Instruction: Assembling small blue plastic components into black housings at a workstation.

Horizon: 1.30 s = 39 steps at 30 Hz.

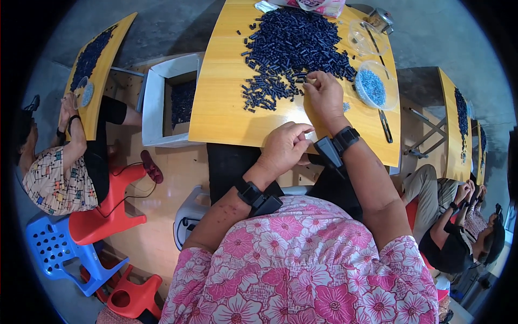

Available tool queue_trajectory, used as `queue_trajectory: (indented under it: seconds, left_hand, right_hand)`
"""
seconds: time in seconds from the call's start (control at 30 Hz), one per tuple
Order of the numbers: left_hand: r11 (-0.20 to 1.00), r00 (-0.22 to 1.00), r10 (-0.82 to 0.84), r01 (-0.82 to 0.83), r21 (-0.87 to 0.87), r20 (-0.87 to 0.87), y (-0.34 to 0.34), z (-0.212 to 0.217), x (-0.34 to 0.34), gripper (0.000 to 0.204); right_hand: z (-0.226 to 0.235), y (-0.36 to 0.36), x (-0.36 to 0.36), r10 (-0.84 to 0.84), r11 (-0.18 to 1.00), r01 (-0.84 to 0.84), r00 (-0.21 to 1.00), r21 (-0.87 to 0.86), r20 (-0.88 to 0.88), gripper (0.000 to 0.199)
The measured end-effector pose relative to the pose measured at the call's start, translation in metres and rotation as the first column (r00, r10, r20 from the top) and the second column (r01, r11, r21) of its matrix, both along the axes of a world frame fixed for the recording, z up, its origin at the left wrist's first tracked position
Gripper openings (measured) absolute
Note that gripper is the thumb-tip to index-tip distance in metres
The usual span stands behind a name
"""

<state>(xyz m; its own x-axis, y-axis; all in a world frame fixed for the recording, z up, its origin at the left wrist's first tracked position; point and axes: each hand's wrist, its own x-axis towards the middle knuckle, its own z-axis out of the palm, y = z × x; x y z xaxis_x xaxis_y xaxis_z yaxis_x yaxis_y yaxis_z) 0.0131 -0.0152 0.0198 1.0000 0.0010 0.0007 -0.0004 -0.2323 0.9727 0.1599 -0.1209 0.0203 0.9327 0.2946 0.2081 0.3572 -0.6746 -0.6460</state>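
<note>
A large heap of small dark blue-black cylindrical pieces [299, 40] covers the far part of the yellow table [226, 121], with a looser patch of them closer to me. My right hand [326, 98] is over the table at the near edge of the heap. Its thumb and fingers are curled together beside a few pieces; what lies between them is too small to make out. My left hand [284, 147] is above the table's front edge, thumb and index finger pinched. Anything in that pinch cannot be made out.
Right of the heap stand a clear bowl of pale blue bits [372, 86] and a clear container [364, 39]; a dark pen-like tool [385, 127] lies nearer. A white box [156, 102] with dark pieces stands left of the table. Other people sit at side tables; stools [108, 208] stand at left.
</note>
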Motion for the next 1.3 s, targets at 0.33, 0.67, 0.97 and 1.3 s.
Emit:
queue_trajectory:
  seconds: [0.33, 0.67, 0.97, 1.3]
  left_hand:
    - [0.998, 0.999, 0.034, -0.035, 0.047, 0.038, 0.0, -0.007, 0.003, 0.026]
    - [1.0, 1.0, 0.003, -0.004, 0.028, 0.025, 0.001, -0.007, 0.003, 0.029]
    - [0.999, 0.999, 0.043, -0.044, 0.031, 0.025, 0.0, -0.011, 0.005, 0.024]
    - [0.999, 0.999, 0.042, -0.042, -0.008, 0.015, 0.0, -0.009, 0.004, 0.025]
  right_hand:
    - [-0.002, 0.001, 0.005, -0.001, 0.999, 0.002, 0.999, -0.044, 0.033, 0.013]
    - [-0.002, 0.0, 0.001, 0.012, 0.994, -0.006, 0.998, -0.113, 0.056, 0.015]
    - [-0.012, -0.001, -0.006, 0.029, 0.996, -0.02, 0.995, -0.091, 0.099, 0.014]
    - [-0.01, 0.006, 0.003, 0.072, 0.975, -0.105, 0.983, 0.196, 0.167, 0.016]
